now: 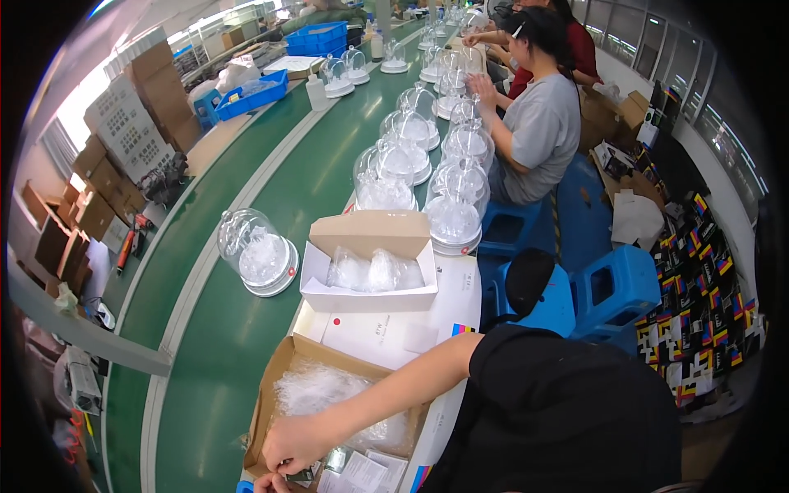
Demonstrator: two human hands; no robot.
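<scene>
My right hand (297, 444) is closed in a pinch over the near left corner of an open brown cardboard box (265, 394). Just below it, at the lower edge, only part of my left hand (271, 484) shows, its fingers drawn together against the right fingertips. Whatever is between them is too small or hidden to make out. Bunched clear plastic bags (316, 390) fill much of the box under my right forearm. White printed paper slips (362, 474) and a small dark green piece lie beside the right hand.
A white box (370, 302) with wrapped clear items stands beyond. One clear dome on a white base (263, 259) sits on the green conveyor belt (205, 370); several more line its right side. A co-worker in grey (542, 123) sits farther along. Blue stools (616, 283) stand right.
</scene>
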